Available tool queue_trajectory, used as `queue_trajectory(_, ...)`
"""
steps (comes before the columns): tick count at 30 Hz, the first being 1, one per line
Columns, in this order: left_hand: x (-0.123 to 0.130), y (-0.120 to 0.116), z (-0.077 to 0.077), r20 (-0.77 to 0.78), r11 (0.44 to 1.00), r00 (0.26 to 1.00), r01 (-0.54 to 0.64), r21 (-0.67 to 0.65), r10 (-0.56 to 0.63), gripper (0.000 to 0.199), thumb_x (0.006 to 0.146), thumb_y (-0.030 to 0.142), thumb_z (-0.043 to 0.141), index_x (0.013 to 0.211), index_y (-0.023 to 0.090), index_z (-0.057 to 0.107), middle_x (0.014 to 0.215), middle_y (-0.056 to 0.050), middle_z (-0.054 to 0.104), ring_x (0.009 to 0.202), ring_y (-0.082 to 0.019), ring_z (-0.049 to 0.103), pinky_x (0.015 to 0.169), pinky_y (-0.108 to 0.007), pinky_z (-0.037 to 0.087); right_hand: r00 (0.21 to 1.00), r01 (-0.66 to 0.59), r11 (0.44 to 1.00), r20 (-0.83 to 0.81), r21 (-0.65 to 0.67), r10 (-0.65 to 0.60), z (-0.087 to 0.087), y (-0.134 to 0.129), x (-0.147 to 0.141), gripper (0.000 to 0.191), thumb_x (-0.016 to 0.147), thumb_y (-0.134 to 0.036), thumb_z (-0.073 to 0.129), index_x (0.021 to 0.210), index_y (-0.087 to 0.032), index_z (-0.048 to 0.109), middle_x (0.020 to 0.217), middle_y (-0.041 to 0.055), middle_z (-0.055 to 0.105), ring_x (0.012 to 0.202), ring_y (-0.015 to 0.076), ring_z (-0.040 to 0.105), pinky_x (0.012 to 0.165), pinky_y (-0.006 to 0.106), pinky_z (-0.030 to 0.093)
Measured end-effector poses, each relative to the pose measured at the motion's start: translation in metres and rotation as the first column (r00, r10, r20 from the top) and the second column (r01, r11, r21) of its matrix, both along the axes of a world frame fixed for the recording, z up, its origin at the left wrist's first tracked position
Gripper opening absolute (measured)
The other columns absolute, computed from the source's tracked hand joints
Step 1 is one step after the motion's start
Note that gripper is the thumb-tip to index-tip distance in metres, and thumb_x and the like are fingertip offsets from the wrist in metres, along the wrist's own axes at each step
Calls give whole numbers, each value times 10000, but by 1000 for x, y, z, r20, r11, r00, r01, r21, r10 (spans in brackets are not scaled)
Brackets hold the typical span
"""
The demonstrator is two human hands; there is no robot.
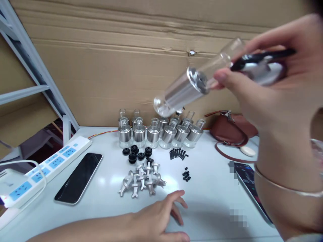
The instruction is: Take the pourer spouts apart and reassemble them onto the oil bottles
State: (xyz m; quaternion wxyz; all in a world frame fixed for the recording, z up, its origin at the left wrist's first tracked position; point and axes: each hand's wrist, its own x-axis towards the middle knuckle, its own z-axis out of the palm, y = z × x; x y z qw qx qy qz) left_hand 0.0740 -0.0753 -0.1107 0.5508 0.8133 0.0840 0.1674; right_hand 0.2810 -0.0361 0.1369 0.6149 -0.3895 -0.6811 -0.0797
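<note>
My right hand (272, 77) is raised at the upper right, its fingers closed around the neck end of a glass bottle (185, 88) with a brushed metal band. The bottle is tilted, its clear base toward the lower left, above the row of bottles. A black lever-like part (262, 57) with silvery metal beneath it shows within the same hand; how it joins the bottle is unclear. My left hand (161, 213) is low over the table, fingers apart and holding nothing. Nearest to it lie several silvery metal spout pieces (142, 179) in a heap.
Several banded glass bottles (153, 134) stand along the cardboard wall. Before them lie black round stoppers (134, 155), black levers (178, 154) and tiny black pieces (186, 175). A phone (78, 178) and power strip (50, 168) lie left; a brown bag (227, 129) and another phone (249, 185) right.
</note>
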Motion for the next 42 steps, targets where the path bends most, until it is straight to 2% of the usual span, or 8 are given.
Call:
queue_trajectory(2,1,1,5,-79,998,996,37,56,-33,817,832,317,650,1455,203,135,1263,-185,572,1041,-295,645,915,-454,517,935,217,973,270,85,-232,8,23,-8,142,810,-263,720,934,-235,655,923,9,654,851,168,587,764,296,418)
queue_trajectory(3,1,1,7,-108,996,993,53,76,-45,798,832,317,649,1450,190,161,1252,-184,583,1038,-292,648,923,-449,516,915,234,965,311,116,-259,9,36,-11,116,799,-251,722,882,-230,643,862,12,669,784,163,599,710,290,423)
queue_trajectory(6,0,2,14,-151,996,988,49,73,-38,728,868,311,604,1449,181,185,1244,-166,596,1070,-267,637,967,-438,491,897,273,960,347,56,-275,-1,76,-19,136,752,-155,722,807,-213,612,770,15,686,697,174,617,684,303,448)
queue_trajectory(12,-1,3,21,-176,1000,984,4,-4,-5,624,895,258,541,1428,168,232,1208,-147,636,1065,-241,637,964,-415,488,823,332,935,524,-126,-222,-41,125,-26,148,796,-121,619,939,-156,629,888,92,721,796,232,659,700,328,450)
queue_trajectory(17,1,3,19,-146,1000,989,-5,10,6,563,895,229,528,1398,164,283,1186,-126,644,1065,-225,640,975,-389,484,754,438,845,637,-307,-159,-61,146,-33,204,837,-166,628,1036,-121,644,935,119,733,868,242,665,738,302,442)
queue_trajectory(21,2,3,22,-150,999,989,-6,35,11,532,876,187,535,1365,168,326,1189,-117,637,1069,-220,643,987,-377,479,725,479,787,680,-388,-106,-72,167,-36,214,804,-209,692,997,-118,680,906,125,737,885,263,668,714,286,446)
queue_trajectory(30,2,2,23,-146,999,989,-20,49,27,515,869,173,538,1348,173,349,1238,-131,610,1044,-215,661,984,-374,489,666,591,653,743,-474,-63,-87,182,-45,255,782,-231,718,1013,-124,710,975,169,725,954,302,676,754,313,497)
queue_trajectory(42,3,2,19,-133,998,991,-16,64,24,500,869,155,534,1338,163,360,1186,-120,619,1053,-208,648,992,-363,484,615,619,635,788,-462,-27,-88,181,-48,299,801,-234,686,1070,-105,701,1051,198,709,1029,323,664,841,355,514)
